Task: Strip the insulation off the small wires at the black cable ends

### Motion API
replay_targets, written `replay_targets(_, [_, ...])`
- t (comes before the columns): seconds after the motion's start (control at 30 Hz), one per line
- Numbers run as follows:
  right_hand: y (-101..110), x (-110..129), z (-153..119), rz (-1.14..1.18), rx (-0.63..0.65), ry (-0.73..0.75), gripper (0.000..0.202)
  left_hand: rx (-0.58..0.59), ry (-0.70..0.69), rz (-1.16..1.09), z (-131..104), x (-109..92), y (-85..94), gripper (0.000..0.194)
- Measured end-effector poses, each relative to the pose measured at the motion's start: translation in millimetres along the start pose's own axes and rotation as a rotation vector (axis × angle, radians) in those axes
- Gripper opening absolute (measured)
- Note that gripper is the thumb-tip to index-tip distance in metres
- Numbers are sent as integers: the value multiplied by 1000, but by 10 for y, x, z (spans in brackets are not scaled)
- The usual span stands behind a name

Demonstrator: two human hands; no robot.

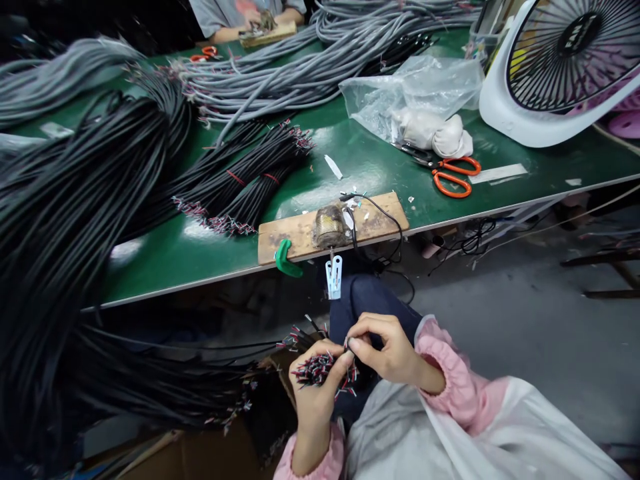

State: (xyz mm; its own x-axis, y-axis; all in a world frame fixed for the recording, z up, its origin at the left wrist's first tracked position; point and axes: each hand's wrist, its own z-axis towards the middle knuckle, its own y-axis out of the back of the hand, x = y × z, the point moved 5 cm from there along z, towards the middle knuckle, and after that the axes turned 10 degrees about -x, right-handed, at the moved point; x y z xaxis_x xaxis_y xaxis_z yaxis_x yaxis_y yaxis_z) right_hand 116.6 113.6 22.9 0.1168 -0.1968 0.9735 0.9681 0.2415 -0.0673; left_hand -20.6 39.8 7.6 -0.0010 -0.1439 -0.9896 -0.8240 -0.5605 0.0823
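Observation:
My left hand is wrapped round a bundle of black cables, whose stripped ends show red, white and black wires. The thumb and forefinger of my right hand pinch at a cable end beside my left thumb, and the fingertips of both hands nearly meet there. What lies between them is too small to make out fully. Just above the hands, a light blue clip hangs from a small motor-like device on a wooden board at the table edge.
Black cable bundles cover the left of the green table and hang over its edge. Grey cables lie behind. Orange-handled scissors, a plastic bag and a white fan are at right. Another person's hands are across the table.

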Motion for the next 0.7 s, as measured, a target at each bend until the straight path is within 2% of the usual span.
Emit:
replay_targets(0.1, [18, -6, 33, 30, -35, -17, 17, -7, 26, -13, 2, -25, 23, 16])
replay_targets(0.27, [-17, -9, 76, 71, 3, -46, 14, 32, 42, -34, 37, -28, 16, 17])
replay_targets(0.57, [-44, -82, 152, 36, 8, -38, 14, 17, 46, -62, 166, 26, 8, 21])
replay_targets(0.7, [-17, -138, 177, 31, -66, -67, 16, 4, 105, -83, 232, 33, -10, 21])
